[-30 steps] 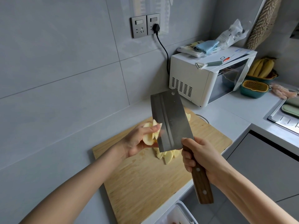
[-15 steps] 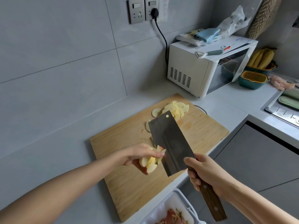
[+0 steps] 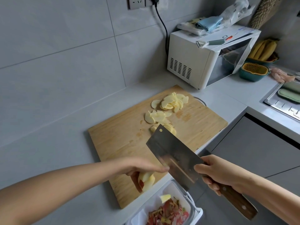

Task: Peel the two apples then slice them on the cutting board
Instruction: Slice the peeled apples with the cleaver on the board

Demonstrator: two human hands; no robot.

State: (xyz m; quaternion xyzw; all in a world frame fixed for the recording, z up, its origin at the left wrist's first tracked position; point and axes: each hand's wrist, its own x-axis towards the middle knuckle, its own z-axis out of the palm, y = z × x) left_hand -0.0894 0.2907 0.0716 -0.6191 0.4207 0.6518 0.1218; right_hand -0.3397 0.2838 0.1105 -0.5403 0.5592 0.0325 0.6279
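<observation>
left hand (image 3: 142, 168): fingers pinching apple piece (image 3: 146, 180) over bin (image 3: 186, 207), 6 o'clock of board (image 3: 123, 143).
right hand (image 3: 215, 172): fingers wrapped on cleaver (image 3: 175, 157); blade near left fingertips, nick risk.

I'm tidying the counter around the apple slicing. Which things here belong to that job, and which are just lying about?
In use: cutting board; apple slices; apple piece in left hand; cleaver in right hand; scrap bin.

Lying about: microwave; peeler; bananas; colander.
</observation>
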